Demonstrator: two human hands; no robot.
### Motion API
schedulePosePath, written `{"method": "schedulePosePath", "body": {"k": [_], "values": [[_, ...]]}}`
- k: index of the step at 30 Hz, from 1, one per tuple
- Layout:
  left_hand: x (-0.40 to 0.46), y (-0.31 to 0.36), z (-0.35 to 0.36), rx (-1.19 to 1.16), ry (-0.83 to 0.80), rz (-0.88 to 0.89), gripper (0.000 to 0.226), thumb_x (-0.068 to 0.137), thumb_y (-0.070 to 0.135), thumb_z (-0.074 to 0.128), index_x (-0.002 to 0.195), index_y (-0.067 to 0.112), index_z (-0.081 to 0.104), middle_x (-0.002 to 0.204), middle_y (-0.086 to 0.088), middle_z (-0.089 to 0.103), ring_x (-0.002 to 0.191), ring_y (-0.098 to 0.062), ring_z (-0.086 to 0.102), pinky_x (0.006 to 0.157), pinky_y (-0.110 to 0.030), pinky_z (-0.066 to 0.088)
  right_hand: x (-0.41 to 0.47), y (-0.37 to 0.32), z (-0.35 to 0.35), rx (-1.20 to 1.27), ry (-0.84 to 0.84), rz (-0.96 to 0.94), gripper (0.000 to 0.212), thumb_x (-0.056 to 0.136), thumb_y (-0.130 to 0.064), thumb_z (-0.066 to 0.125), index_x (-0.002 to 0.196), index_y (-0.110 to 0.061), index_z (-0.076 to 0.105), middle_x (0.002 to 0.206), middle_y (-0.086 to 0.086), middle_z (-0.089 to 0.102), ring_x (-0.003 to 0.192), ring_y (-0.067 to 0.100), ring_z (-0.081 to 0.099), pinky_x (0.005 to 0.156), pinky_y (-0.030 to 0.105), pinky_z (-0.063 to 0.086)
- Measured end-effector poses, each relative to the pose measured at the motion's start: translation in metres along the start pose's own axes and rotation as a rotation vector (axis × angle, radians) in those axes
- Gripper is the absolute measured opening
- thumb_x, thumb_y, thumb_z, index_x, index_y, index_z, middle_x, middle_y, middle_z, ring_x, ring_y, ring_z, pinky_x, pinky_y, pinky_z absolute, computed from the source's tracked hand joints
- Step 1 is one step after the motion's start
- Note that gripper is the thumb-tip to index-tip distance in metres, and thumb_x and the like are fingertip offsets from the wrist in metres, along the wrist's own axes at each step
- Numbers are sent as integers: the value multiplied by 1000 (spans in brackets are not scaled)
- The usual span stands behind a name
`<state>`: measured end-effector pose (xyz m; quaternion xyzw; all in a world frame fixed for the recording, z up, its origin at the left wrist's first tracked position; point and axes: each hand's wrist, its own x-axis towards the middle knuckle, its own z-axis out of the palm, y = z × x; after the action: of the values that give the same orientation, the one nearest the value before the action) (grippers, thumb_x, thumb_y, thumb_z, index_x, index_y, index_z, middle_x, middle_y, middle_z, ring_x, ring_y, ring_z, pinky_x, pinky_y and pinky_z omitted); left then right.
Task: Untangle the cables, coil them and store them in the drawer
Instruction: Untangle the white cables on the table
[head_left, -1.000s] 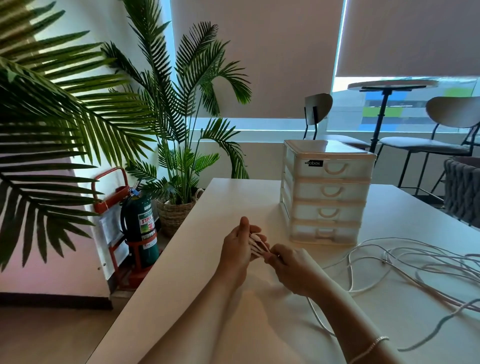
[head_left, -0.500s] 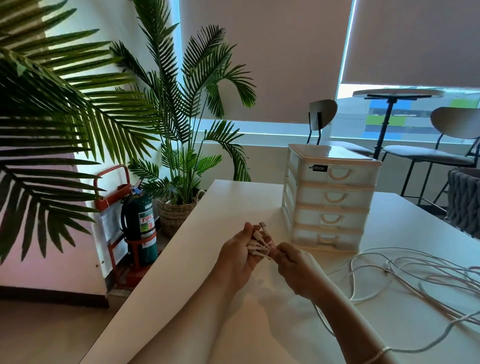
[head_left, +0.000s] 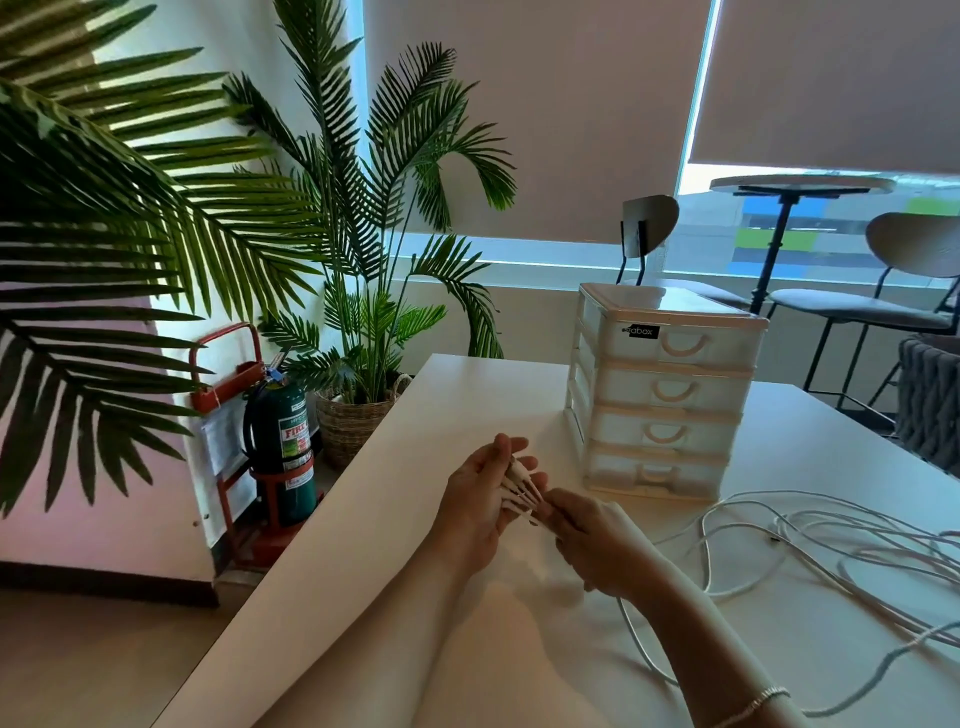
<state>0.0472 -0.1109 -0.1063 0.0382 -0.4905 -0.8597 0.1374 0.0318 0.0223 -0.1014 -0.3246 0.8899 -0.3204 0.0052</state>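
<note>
At the centre of the frame the left hand (head_left: 480, 499) holds a fanned bunch of white cable ends (head_left: 519, 493) against its palm, fingers loosely curled round them; the right hand (head_left: 592, 545) pinches the same bunch from the right, fingertips closed on the plugs. The rest of the white cables (head_left: 831, 561) sprawls in loose, overlapping loops across the lower right of the frame, lying on the white table (head_left: 363, 519); none of it is coiled yet. These cables look thin, light and limp, so they will likely slide easily on the smooth tabletop and snag on each other where loops cross; the stiff plug ends seem the surest place to take hold, drawing one strand out at a time. The drawer unit (head_left: 660, 389), a small translucent four-drawer chest, stands upright just right of centre, near the hands, all drawers closed. In the left half of the frame stand palm plants (head_left: 363, 249) and a green fire extinguisher (head_left: 283, 447) on the floor; at the upper right, chairs (head_left: 904, 270) and a round table (head_left: 800, 184) sit before blinds-covered windows.
</note>
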Motion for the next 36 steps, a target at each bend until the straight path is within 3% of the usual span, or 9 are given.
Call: {"method": "schedulePosePath", "body": {"k": [5, 12, 20, 23, 26, 28, 31, 33, 36], "values": [[-1, 1, 1, 85, 58, 49, 22, 92, 29, 49, 83, 10, 58, 73, -8, 59, 52, -10, 64, 50, -22, 53, -2, -6, -3, -1, -34, -27, 8, 95, -28, 47, 88, -29, 50, 57, -11, 44, 49, 2, 40, 43, 15, 38], [-2, 3, 4, 130, 147, 75, 37, 93, 36, 46, 73, 7, 57, 51, -1, 61, 44, -13, 62, 50, -26, 53, -4, -11, -7, 163, -156, 17, 17, 96, -22, 45, 84, -23, 57, 60, -1, 48, 33, 2, 41, 36, 17, 37], [-2, 12, -6, 369, -100, 174, 16, 69, 29, 66, 74, 14, 68, 66, 1, 70, 65, -15, 66, 57, -22, 53, -1, 2, -18, 262, -56, 114, 28, 96, -22, 46, 72, -25, 60, 53, -7, 39, 30, 3, 32, 35, 12, 22], [-4, 19, -9, 682, -181, 189, 5, 75, 16, 73, 72, 19, 69, 67, 6, 68, 67, -12, 61, 58, -19, 51, -4, 9, -24, 216, -66, 120, 29, 95, -21, 48, 69, -26, 59, 53, -7, 38, 31, 2, 32, 36, 12, 23], [-7, 23, -9, 1248, -246, 322, 12, 76, 33, 73, 85, 26, 70, 93, 3, 65, 94, -10, 55, 87, -22, 44, -4, 11, -26, 59, -86, 83, 27, 95, -24, 49, 70, -28, 56, 58, -10, 43, 46, 0, 37, 46, 12, 28], [-8, 19, -3, 1465, -348, 319, 30, 80, 41, 67, 106, 26, 64, 107, 1, 59, 108, -10, 45, 110, -28, 20, -4, 10, -25, -39, -71, 43, 26, 96, -26, 46, 70, -29, 53, 61, -11, 43, 55, 2, 39, 52, 13, 30], [-7, 9, 8, 1686, -449, 264, 30, 90, 36, 55, 115, 20, 54, 112, -5, 60, 117, -16, 46, 115, -37, -7, -3, 7, -23, -116, -50, -8, 26, 96, -25, 44, 72, -27, 53, 63, -14, 43, 69, 10, 45, 55, 14, 32], [-7, 6, 10, 1687, -459, 258, 19, 93, 30, 50, 106, 17, 57, 99, -3, 65, 106, -19, 54, 113, -33, 7, -2, 9, -22, -145, -22, -16, 25, 94, -26, 47, 70, -26, 53, 62, -14, 46, 70, 10, 48, 56, 18, 33], [-7, 9, 4, 1559, -448, 178, 15, 94, 24, 50, 95, 17, 63, 78, 3, 59, 82, -17, 57, 82, -27, 41, -3, 11, -22, -56, 4, 22, 10, 88, -23, 53, 78, -25, 54, 62, -9, 58, 52, 0, 51, 48, 12, 36]]}}
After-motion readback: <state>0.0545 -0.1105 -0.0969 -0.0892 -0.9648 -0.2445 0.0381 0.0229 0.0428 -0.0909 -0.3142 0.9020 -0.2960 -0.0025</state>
